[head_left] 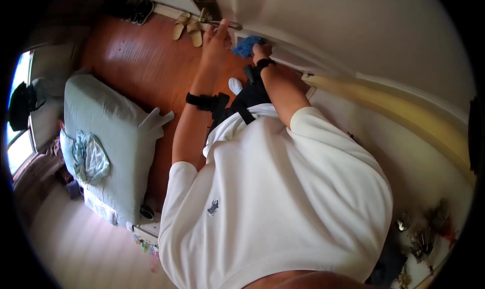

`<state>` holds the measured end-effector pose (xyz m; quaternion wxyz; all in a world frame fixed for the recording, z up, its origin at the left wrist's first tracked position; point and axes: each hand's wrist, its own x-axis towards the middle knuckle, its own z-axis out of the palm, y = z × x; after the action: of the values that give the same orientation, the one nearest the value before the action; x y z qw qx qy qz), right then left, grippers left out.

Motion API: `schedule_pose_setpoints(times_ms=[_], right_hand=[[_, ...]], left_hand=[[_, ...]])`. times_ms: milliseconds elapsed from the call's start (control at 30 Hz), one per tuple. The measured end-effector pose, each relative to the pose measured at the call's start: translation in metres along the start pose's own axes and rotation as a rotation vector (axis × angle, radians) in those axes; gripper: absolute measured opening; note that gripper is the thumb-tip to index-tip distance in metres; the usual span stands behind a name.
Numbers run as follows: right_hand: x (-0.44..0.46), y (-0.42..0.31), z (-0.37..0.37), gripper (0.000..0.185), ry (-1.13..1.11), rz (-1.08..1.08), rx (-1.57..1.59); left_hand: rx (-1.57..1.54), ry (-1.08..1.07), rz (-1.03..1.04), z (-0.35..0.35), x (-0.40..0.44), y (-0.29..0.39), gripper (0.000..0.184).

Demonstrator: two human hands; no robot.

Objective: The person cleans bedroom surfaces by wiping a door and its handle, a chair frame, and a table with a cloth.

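Observation:
At the top of the view, my left hand [217, 36] has its fingers wrapped round a brass door handle [231, 24], which sticks out from a dark, ornate backplate [206, 5] on the white door [283, 11]. Just right of it, my right hand [261, 51] is closed on a crumpled blue cloth [246, 46], held low beside the door's surface. Both wrists wear black straps.
Tan sandals [194, 32] and dark shoes [143, 12] lie on the reddish wood floor [136, 51] along the wall. A bed with a pale cover [106, 104] and a bunched cloth [91, 157] stands at left. A yellowish door edge [384, 104] runs along the right.

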<state>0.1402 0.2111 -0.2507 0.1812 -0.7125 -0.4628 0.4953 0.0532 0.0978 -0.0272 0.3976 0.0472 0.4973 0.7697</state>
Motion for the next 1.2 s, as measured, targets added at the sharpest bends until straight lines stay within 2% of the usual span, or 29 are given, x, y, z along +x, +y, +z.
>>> schedule_pose_setpoints(times_ms=[67, 133, 167, 200, 233, 300, 367, 433, 500, 533, 600, 633, 667, 733, 800, 833, 933, 1033, 1067, 1100, 1133, 1200], right_hand=[[0.010, 0.000, -0.036, 0.043, -0.042, 0.113, -0.079], [0.025, 0.009, -0.062, 0.049, -0.068, 0.182, -0.017], [0.028, 0.016, -0.073, 0.049, -0.022, 0.154, 0.159], [0.030, 0.026, -0.089, 0.048, 0.032, 0.124, 0.330], [0.029, 0.030, -0.109, 0.048, 0.073, 0.141, 0.342], [0.042, 0.028, -0.140, 0.040, 0.132, 0.192, 0.055], [0.058, 0.038, -0.167, 0.042, 0.187, 0.216, 0.151], [0.075, 0.047, -0.188, 0.043, 0.227, 0.234, 0.236], [0.092, 0.061, -0.203, 0.047, 0.286, 0.107, 0.136], [0.108, 0.073, -0.209, 0.047, 0.292, 0.117, 0.135], [0.137, 0.091, -0.220, 0.045, 0.427, 0.184, 0.201], [0.135, 0.080, -0.234, 0.046, 0.442, 0.273, 0.326], [0.129, 0.073, -0.250, 0.046, 0.442, 0.280, 0.322], [0.120, 0.052, -0.280, 0.038, 0.485, 0.421, 0.490], [0.158, 0.095, -0.292, 0.042, 0.404, 0.256, 0.854], [0.160, 0.111, -0.291, 0.042, 0.403, 0.274, 0.837], [0.185, 0.123, -0.278, 0.036, 0.109, 0.274, 0.832], [0.185, 0.133, -0.279, 0.032, -0.174, 0.271, 0.796], [0.136, 0.098, -0.271, 0.034, -0.012, 0.326, 0.816], [0.181, 0.144, -0.243, 0.039, -0.149, 0.309, 0.692], [0.176, 0.150, -0.229, 0.042, -0.374, 0.017, 0.576], [0.144, 0.122, -0.205, 0.045, -0.502, -0.008, 0.399]], left_hand=[[-0.006, 0.001, -0.028, 0.000, 0.000, 0.001, 0.027], [-0.058, 0.059, -0.063, 0.006, 0.002, 0.004, 0.020], [-0.085, 0.138, -0.107, 0.009, 0.003, 0.004, 0.011], [-0.078, 0.110, -0.137, 0.010, 0.005, 0.004, 0.011], [-0.052, 0.103, -0.099, 0.009, 0.006, 0.004, 0.011], [-0.024, 0.064, -0.071, 0.017, 0.015, 0.005, 0.012], [-0.042, 0.188, -0.084, 0.026, 0.013, 0.006, 0.009], [-0.052, 0.173, -0.082, 0.020, 0.020, 0.003, 0.011], [-0.053, 0.172, -0.094, 0.014, 0.022, 0.000, 0.014], [-0.056, 0.137, -0.060, 0.014, 0.022, -0.001, 0.015], [-0.055, 0.110, -0.027, 0.015, 0.022, -0.001, 0.016], [-0.036, 0.146, -0.032, 0.016, 0.023, 0.001, 0.017], [-0.020, 0.183, -0.038, 0.018, 0.021, 0.001, 0.017], [0.001, 0.137, -0.018, 0.017, 0.021, 0.003, 0.018], [0.034, 0.262, -0.033, 0.010, 0.022, -0.001, 0.018], [0.042, 0.281, -0.045, 0.006, 0.018, -0.002, 0.018], [0.042, 0.192, 0.045, 0.014, 0.026, 0.002, 0.019], [0.073, 0.330, 0.016, 0.010, 0.011, 0.000, 0.022], [0.050, 0.345, 0.024, 0.010, 0.012, -0.002, 0.023], [0.022, 0.355, 0.037, 0.012, 0.016, -0.004, 0.023], [0.015, 0.346, 0.047, 0.012, 0.016, -0.005, 0.023], [-0.020, 0.300, 0.031, 0.007, 0.014, -0.009, 0.024]])
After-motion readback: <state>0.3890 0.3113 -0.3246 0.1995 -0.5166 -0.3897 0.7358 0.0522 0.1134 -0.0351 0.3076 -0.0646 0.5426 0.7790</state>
